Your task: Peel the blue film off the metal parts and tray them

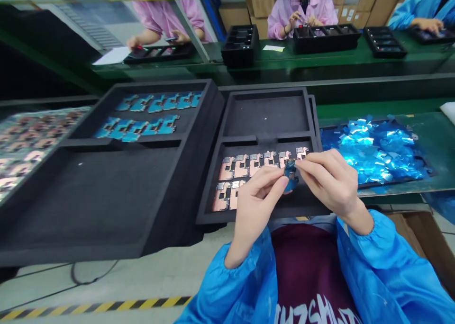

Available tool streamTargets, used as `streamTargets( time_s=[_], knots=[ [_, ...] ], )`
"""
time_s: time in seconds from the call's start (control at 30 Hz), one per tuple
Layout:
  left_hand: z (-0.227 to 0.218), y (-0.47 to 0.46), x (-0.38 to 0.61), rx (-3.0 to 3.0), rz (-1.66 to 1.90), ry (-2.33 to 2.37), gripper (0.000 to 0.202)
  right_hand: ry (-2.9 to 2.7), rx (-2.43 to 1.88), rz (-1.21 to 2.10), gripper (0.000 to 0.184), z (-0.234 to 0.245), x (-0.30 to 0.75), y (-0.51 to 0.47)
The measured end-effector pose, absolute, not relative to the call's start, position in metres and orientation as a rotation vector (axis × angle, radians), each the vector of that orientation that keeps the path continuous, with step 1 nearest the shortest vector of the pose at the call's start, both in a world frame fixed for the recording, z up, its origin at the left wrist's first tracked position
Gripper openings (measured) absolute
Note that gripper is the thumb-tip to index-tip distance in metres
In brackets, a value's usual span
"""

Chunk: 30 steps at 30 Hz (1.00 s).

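My left hand point(256, 200) and my right hand point(329, 178) meet over the near edge of a black foam tray point(209, 205), both pinching one small blue-filmed part point(290, 175) between their fingertips. Copper-coloured parts point(245, 165) lie in two rows in that tray's near compartment, just behind my fingers. Its far compartment point(266, 115) holds nothing. To the left, a larger black tray point(106, 196) carries two rows of blue-filmed parts point(142, 127) in its far section.
A heap of peeled blue film scraps point(377, 148) lies on the right. A sheet of more parts point(28, 139) sits at far left. Across the green belt point(320, 63), people in pink and blue coats work at black trays point(325, 36). Cardboard boxes stand behind.
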State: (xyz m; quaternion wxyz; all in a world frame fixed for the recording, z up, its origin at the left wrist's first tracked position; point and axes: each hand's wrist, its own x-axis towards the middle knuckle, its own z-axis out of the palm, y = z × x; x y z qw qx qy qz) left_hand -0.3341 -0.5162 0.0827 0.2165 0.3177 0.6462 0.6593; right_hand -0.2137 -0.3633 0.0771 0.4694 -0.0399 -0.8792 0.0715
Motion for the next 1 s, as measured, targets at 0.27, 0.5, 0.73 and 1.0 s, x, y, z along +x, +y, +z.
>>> streamTargets(
  time_s=[0.27,0.5,0.73,1.0],
  knots=[
    [0.076,-0.516,-0.348,0.42,1.828,1.369,0.049,-2.278,0.283,-0.204,0.012,0.092,-0.207,-0.355],
    [0.08,-0.514,-0.358,0.438,1.855,1.417,0.046,-2.329,0.356,0.054,0.02,0.086,-0.195,-0.363],
    [0.088,-0.536,-0.37,0.579,1.794,1.847,0.049,-1.994,-0.412,0.721,0.004,0.066,-0.163,-0.344],
    [0.077,-0.537,-0.363,1.052,1.196,2.149,0.04,-2.117,-1.342,0.649,0.019,0.01,-0.144,-0.224]
  ],
)
